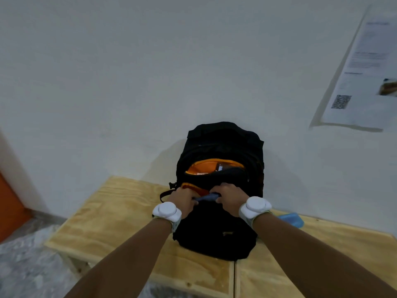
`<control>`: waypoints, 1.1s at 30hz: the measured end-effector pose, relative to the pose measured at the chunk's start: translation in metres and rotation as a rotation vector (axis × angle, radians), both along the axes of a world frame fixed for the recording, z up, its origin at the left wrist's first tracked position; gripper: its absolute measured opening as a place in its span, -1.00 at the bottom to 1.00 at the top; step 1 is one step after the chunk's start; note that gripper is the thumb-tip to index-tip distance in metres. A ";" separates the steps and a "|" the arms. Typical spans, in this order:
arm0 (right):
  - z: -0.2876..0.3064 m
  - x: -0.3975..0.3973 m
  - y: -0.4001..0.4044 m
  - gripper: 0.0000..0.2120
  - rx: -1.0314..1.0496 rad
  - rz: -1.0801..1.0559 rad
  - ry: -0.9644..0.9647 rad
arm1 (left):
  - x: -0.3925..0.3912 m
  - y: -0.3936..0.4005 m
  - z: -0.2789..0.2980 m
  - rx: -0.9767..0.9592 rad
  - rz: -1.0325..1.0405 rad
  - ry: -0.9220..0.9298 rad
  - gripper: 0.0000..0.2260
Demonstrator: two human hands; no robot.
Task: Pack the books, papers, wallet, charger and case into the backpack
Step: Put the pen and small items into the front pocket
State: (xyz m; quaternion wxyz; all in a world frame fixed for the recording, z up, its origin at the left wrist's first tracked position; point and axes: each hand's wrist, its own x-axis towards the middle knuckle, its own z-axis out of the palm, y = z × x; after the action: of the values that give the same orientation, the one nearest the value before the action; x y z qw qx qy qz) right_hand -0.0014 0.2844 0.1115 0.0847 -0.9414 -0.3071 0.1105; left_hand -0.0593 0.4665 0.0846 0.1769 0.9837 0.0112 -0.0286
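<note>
A black backpack (221, 229) stands on the plywood table (120, 214), leaning against the white wall. Its upper compartment gapes open, showing orange lining (200, 166) and some items inside that are too blurred to name. My left hand (184, 198) and my right hand (229, 196) meet at the mouth of the lower front pocket. Between them they grip a dark grey-blue item (207, 198), partly tucked into that pocket; what it is I cannot tell. Both wrists wear white bands.
A blue flat object (292, 219) lies on the table behind my right wrist, close to the wall. A printed sheet with a QR code (363, 76) hangs on the wall at the right. Grey floor and an orange door (10, 203) lie at the left.
</note>
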 end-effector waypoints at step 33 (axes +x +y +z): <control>-0.020 0.038 -0.125 -0.70 1.416 -0.837 0.676 | 0.039 -0.079 0.034 -0.585 -0.379 0.062 -0.75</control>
State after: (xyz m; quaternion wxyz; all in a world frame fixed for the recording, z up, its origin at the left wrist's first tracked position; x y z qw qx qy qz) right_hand 0.0363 0.1595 0.0920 0.7666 -0.6202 0.1074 0.1268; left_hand -0.0199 0.3875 0.1188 0.4424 0.8747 -0.1747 -0.0926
